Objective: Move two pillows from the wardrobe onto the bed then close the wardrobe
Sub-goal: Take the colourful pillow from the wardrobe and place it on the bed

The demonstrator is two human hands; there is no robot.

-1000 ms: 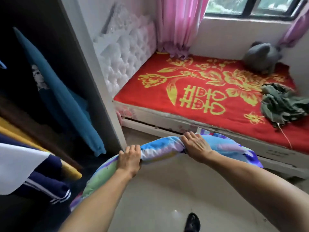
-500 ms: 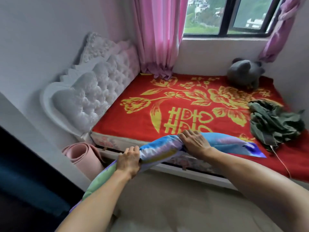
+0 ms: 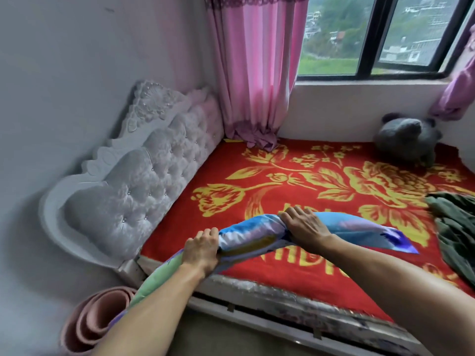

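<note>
- Since the earlier frames the view has swung away from the wardrobe, which is out of sight, and both hands have carried the pillow [image 3: 253,237] forward until it hangs over the near edge of the bed [image 3: 303,294]
- Nearest, two bare forearms reach up from the bottom of the view; a rolled pink mat [image 3: 95,322] stands on the floor by the bed's near left corner
- Left hand [image 3: 201,249] is clenched round the pillow's bunched fabric, knuckles up
- Right hand [image 3: 305,226] is closed over the pillow farther along, fingers curled over its top
- Pillow is long, patterned in blue, green and purple; its long axis runs from lower left, beneath the left forearm, up across to the right, where its free end points right above the red and gold bedspread [image 3: 295,176]; it sags between and beyond the hands
- A crumpled green cloth [image 3: 455,232] lies at the right edge of the bed
- Tufted white headboard [image 3: 144,181] lines the left
- Farthest, a grey plush toy [image 3: 407,138] sits below the window, beside the pink curtain [image 3: 253,73]
</note>
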